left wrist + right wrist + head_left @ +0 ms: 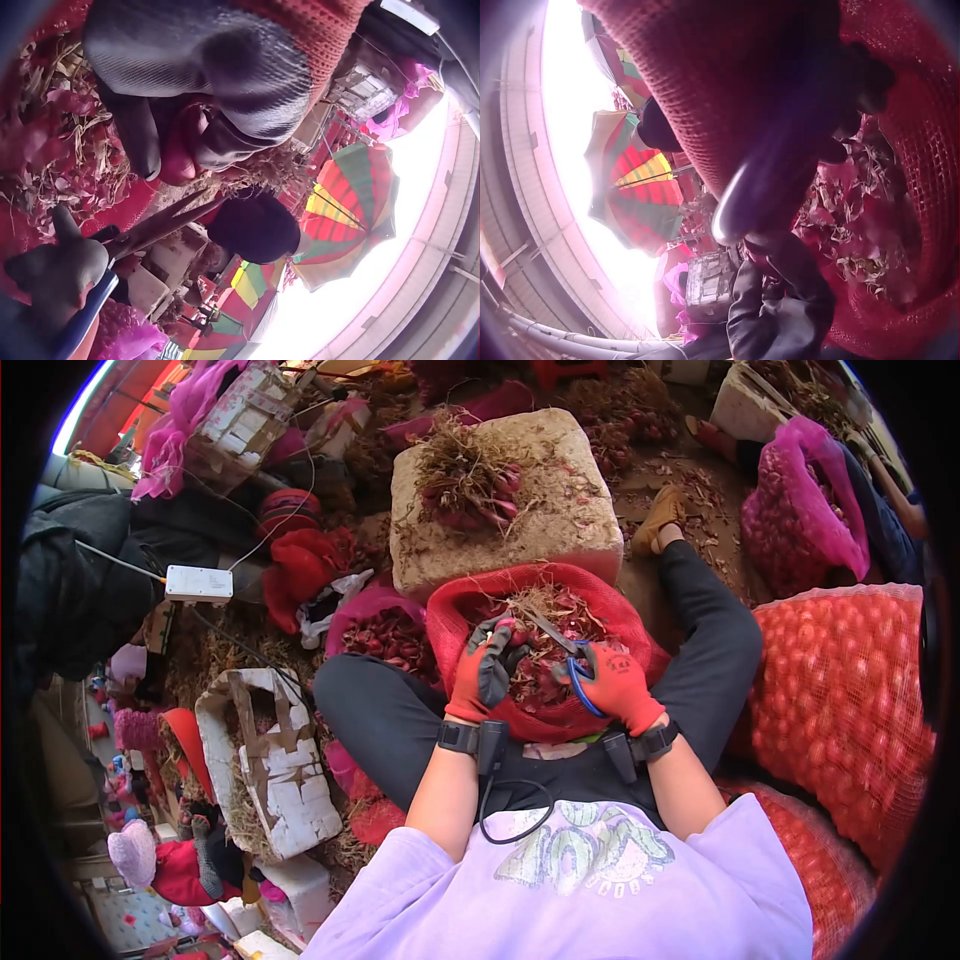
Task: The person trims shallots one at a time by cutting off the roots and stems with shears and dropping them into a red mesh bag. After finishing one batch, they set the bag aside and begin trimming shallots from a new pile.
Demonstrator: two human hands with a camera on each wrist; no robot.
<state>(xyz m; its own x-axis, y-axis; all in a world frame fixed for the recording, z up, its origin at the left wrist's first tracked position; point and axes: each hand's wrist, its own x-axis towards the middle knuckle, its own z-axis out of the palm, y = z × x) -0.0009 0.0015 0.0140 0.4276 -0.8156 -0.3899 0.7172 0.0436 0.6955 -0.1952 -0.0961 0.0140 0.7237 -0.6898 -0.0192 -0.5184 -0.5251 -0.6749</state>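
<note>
While in curled hands (487,668) (618,685), glossy red onion (178,161) left, blue-handled scissors (558,635) right

I'm working in what looks like an open-air market or produce yard for small red onions (840,700): bulging red mesh sacks (850,600) of them stand at my right, a dry-topped bunch (480,485) lies on a foam block (575,530), and the open red bag (455,605) before me holds papery skins (67,139). Striped umbrellas (352,217) and a pale roof (525,150) against bright daylight show it's outdoors, with another worker (185,870) near battered foam boxes (295,805) off to my left.
</note>
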